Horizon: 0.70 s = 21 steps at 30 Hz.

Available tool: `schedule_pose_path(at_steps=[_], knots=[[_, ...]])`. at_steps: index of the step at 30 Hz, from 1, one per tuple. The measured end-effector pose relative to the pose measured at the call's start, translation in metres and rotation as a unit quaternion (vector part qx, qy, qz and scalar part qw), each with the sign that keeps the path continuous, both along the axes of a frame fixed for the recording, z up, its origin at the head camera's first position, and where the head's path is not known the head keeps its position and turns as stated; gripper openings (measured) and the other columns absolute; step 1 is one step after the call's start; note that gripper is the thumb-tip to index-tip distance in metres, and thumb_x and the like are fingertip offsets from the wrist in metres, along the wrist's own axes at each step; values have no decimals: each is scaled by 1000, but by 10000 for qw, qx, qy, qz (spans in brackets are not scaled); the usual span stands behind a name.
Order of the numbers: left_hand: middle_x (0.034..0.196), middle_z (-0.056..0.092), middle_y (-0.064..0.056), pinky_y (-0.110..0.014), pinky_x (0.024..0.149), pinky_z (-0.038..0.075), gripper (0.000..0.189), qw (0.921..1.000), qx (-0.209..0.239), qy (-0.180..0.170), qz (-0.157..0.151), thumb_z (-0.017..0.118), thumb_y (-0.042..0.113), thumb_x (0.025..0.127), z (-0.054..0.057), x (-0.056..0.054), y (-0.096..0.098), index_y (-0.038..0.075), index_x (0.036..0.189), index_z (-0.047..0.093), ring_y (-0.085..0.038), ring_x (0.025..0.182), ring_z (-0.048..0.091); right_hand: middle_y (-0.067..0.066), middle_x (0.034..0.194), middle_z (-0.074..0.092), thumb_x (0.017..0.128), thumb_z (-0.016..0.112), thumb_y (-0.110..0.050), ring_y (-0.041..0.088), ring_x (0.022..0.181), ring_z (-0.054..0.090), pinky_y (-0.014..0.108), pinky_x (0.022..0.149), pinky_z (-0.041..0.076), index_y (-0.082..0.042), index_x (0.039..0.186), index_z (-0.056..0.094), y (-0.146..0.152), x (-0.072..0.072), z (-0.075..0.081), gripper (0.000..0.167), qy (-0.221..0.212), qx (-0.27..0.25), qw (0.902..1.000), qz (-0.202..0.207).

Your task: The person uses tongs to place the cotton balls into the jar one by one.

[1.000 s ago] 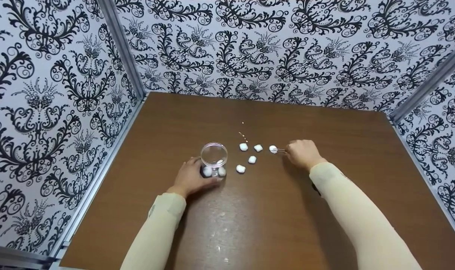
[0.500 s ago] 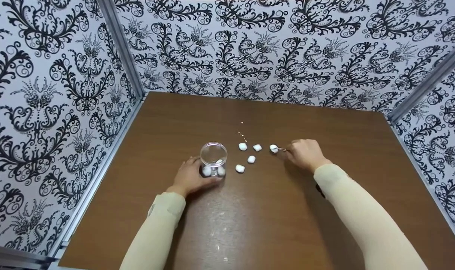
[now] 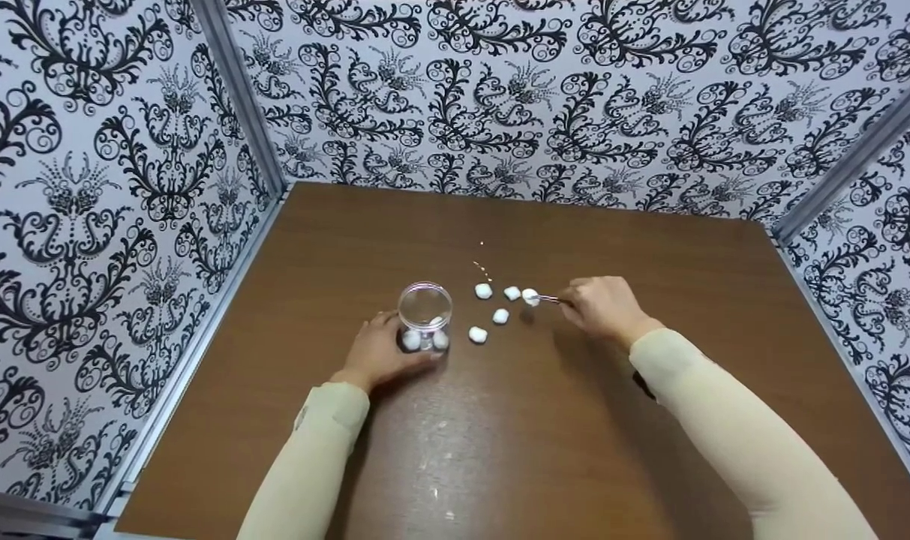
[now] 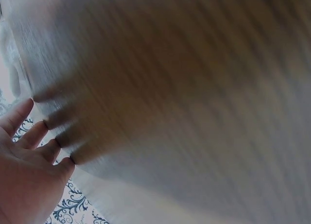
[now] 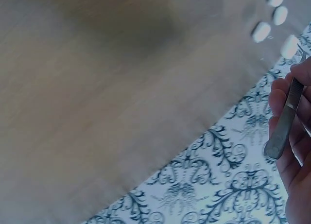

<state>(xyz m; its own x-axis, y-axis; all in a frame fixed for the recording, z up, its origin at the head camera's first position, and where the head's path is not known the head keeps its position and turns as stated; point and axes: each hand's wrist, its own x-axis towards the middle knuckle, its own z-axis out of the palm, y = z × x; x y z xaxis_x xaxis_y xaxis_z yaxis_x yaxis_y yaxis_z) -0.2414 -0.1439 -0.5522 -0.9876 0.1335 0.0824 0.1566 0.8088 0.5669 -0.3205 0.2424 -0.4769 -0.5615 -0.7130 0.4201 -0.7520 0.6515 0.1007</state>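
Note:
My left hand holds the lower part of a clear round jar, thumb in front and fingers around the far side. Several white cotton balls show through its wall. In the left wrist view, the fingertips touch the table. My right hand pinches metal tweezers, their tips gripping a cotton ball that hangs just above the table, its shadow below. Several more cotton balls lie loose between the jar and the tweezers.
Small pale crumbs lie in a line on the brown table, behind the loose cotton balls. Patterned panels in metal frames stand at the back and both sides.
My right hand has taken the cotton ball with the tweezers, lifted it off the table and brought it left, close to the other balls. The left hand and jar stay put.

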Motion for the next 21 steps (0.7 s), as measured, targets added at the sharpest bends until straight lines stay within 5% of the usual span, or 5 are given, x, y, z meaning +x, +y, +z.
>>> schedule_pose_path(at_steps=[21], knots=[[143, 51, -15, -55, 117, 20, 94, 9999, -96, 61, -15, 77, 70, 70, -4, -4, 0, 10, 139, 57, -32, 137, 40, -4, 76, 64, 86, 69, -18, 17, 61, 62, 38, 44, 48, -15, 88, 76, -94, 20, 52, 8, 322, -221, 9951, 908]])
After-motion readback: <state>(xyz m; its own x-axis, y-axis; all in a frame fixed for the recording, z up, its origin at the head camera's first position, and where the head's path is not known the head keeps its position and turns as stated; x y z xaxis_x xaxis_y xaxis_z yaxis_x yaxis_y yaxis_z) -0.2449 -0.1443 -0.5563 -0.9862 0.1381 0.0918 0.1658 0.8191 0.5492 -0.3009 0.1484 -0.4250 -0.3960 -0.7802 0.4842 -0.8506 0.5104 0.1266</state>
